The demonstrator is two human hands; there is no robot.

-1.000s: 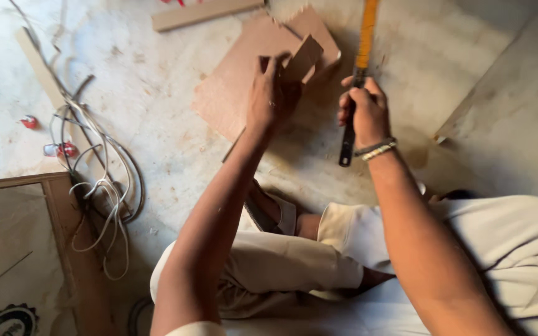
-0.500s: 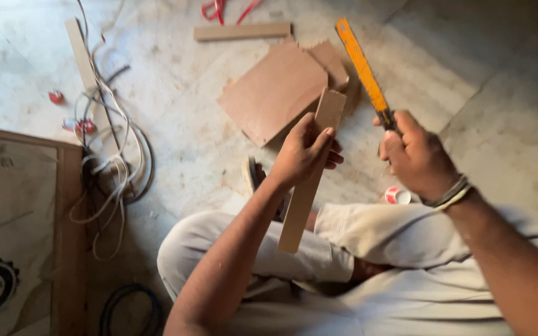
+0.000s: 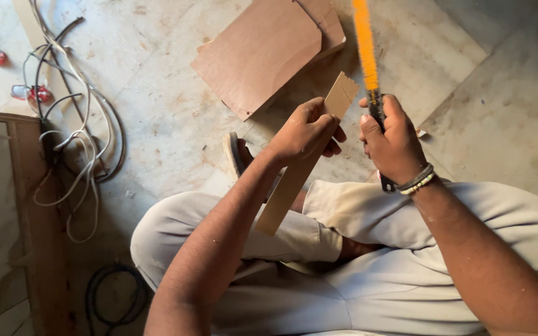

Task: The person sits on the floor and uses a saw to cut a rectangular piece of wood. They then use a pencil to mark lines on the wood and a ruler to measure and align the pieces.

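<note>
Narrow wooden strip (image 3: 300,168): flat, pale brown, straight-edged, upper end cut with a small notch; held slanted above the lap, lower end over the bent knee. Gripped near the top by left hand (image 3: 306,132), fingers wrapped around it. Handsaw (image 3: 368,68): orange blade, blurred, dark handle clasped in closed right hand (image 3: 393,146), just beside the strip. Beaded bracelets (image 3: 417,180) at right wrist. Reddish plywood sheets (image 3: 263,53), smooth, flat on stained stone floor (image 3: 175,118). Tangled white and black cables (image 3: 76,134) at left.
</note>
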